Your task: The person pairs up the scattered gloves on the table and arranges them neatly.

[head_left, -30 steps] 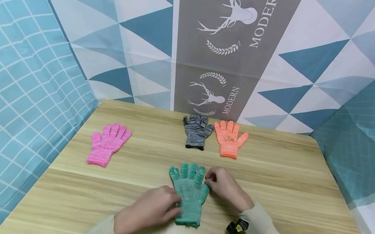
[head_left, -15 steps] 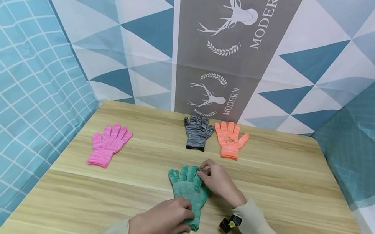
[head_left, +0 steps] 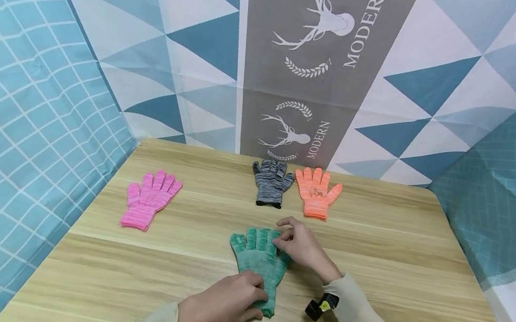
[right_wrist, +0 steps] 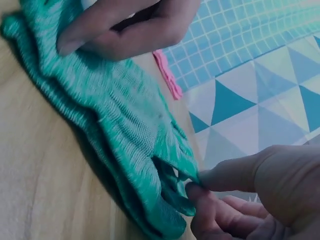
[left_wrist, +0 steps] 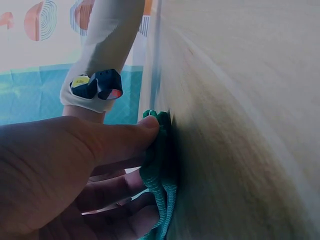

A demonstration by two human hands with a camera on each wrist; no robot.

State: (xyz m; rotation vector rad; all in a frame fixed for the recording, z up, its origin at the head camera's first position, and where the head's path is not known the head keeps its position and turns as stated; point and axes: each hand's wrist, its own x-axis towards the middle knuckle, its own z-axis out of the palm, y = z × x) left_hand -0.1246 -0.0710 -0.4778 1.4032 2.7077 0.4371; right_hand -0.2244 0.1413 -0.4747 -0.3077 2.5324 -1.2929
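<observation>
A green knitted glove [head_left: 256,262] lies on the wooden table with its fingers pointing away. Two layers show along its edge in the right wrist view. My left hand [head_left: 225,300] holds the cuff end, the thumb [left_wrist: 142,127] on the cuff's edge and the other fingers curled over the fabric. At the far end, my right hand [head_left: 303,246] pinches one fingertip of the green glove between thumb and index finger; in the right wrist view that right hand [right_wrist: 270,195] is close beside the glove finger's tip, which is slightly lifted.
A pink glove [head_left: 150,199] lies at the left of the table [head_left: 400,251]. Near the back edge, a grey-black glove [head_left: 271,184] and an orange glove [head_left: 316,194] lie side by side. Patterned cloths hang behind and on both sides.
My left hand has moved right onto the cuff. My right hand has gone from the glove's right side to a fingertip, and the glove's lower end has shifted slightly.
</observation>
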